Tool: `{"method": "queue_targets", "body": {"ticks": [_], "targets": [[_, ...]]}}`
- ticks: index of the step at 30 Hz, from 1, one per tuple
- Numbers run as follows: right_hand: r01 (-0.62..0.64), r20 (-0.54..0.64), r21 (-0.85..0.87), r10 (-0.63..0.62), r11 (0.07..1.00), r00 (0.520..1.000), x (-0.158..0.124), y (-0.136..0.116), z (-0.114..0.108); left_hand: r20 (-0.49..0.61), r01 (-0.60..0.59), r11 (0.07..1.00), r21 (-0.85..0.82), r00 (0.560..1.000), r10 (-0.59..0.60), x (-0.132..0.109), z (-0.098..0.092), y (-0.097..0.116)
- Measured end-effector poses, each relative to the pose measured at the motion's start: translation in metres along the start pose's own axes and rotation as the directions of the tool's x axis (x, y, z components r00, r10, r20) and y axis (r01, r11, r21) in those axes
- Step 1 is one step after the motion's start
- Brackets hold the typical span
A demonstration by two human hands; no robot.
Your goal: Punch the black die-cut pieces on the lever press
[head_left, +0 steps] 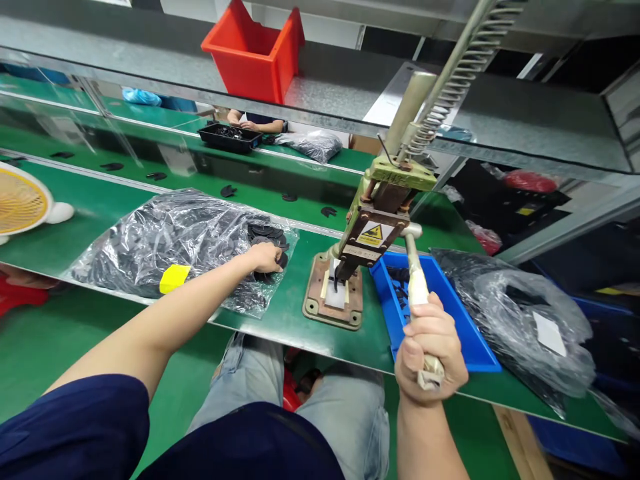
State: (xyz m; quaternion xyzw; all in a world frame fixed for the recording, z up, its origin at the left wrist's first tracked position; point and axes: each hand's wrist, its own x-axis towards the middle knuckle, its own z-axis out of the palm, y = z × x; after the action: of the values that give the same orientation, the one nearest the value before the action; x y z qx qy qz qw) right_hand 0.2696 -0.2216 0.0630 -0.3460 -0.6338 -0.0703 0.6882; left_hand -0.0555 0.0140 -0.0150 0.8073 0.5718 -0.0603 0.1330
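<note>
My left hand (267, 258) reaches into the mouth of a clear plastic bag (165, 230) of black parts, its curled fingers on a black part at the pile (265, 233). Wrapped around the taped lever handle (418, 287) of a hand press (373, 233) is my right hand (433, 347). Under the press head, a small black part (336, 280) shows over a white pad (335, 295) on the metal base. A blue bin (467, 333) with small black pieces sits right of the press, partly behind my right hand.
A metal shelf (330, 83) with a red bin (255, 57) runs above the bench. Black parts lie along the green strip behind. At the right is a plastic bag (525, 320); a fan (23, 200) stands left. Another person's hands (247, 125) are beyond.
</note>
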Motion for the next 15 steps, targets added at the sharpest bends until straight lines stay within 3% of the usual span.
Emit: {"method": "queue_targets", "body": {"ticks": [6,12,15], "targets": [[-0.005,0.006,-0.008,0.005,1.000,1.000,0.002,-0.003,0.000,-0.203,-0.314,0.948,-0.056,0.933,0.297,-0.019,-0.002,0.024],[-0.013,-0.004,-0.026,0.013,1.000,1.000,0.002,-0.004,0.002,-0.173,-0.358,0.934,-0.010,0.920,0.351,-0.034,-0.013,0.047],[-0.004,-0.020,-0.016,0.004,1.000,1.000,0.002,-0.003,0.002,-0.195,-0.394,0.916,-0.075,0.907,0.374,-0.037,-0.010,0.058]]}}
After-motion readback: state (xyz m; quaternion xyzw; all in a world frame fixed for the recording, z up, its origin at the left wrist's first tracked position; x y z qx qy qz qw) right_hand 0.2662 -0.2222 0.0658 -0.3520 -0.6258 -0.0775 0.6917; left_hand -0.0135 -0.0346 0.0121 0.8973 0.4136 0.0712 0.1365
